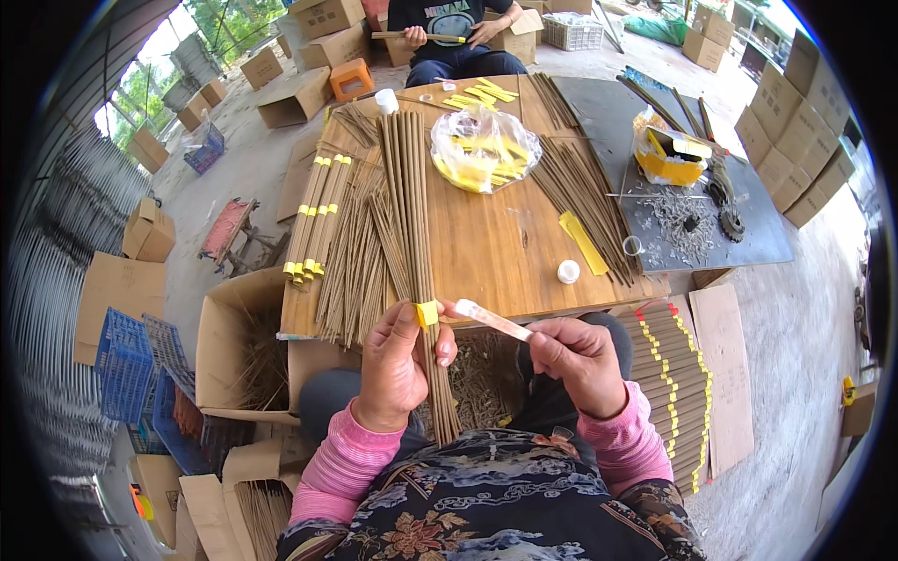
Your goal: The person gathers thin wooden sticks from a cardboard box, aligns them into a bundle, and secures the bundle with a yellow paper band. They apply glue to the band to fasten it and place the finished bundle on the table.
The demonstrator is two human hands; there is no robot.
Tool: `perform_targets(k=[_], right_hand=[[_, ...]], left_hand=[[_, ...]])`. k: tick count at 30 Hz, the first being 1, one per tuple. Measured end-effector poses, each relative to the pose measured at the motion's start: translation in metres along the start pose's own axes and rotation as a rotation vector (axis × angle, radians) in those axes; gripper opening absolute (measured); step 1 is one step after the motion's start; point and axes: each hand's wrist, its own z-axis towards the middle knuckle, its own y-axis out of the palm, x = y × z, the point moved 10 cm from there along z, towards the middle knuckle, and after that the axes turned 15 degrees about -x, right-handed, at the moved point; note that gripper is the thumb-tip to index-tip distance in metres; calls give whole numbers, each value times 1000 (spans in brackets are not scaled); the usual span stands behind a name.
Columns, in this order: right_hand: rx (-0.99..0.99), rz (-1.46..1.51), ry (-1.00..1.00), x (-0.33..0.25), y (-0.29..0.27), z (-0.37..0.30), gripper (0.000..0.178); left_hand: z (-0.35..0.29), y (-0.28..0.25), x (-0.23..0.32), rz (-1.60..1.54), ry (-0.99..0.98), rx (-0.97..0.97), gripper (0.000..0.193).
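My left hand [385, 369] is closed round a bundle of thin brown incense sticks [408, 206], which stretches from my lap up over the table's near edge. A yellow paper band [427, 313] wraps part of the bundle at my left thumb and fingers. Between my right thumb and fingers is a flat, pale, narrow strip [494, 321]; whether it is a glue spreader I cannot tell. Its far end almost meets the band. My right hand [585, 365] stays to the right of the bundle. Part of the band is hidden by my left fingers.
On the wooden table [477, 252] lie loose sticks [348, 266], yellow-banded bundles [316, 220], a plastic bag of yellow strips [486, 150] and a small white pot [568, 271]. Banded bundles [673, 374] rest at lower right. An open carton [245, 346] stands left. Another person [458, 37] sits opposite.
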Motion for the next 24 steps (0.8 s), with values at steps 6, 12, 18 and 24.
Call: perform_targets(k=[6, 12, 18, 24], right_hand=[[-57, -120, -37, 3, 32, 9, 19], [-17, -489, -307, -19, 45, 7, 24], [-33, -494, -312, -23, 53, 8, 25], [-48, -505, -293, -16, 50, 4, 24]], left_hand=[[-9, 9, 9, -3, 26, -12, 31], [-17, 7, 14, -15, 56, -18, 29], [-20, 7, 16, 18, 61, 9, 28], [-18, 7, 22, 17, 102, -22, 28]])
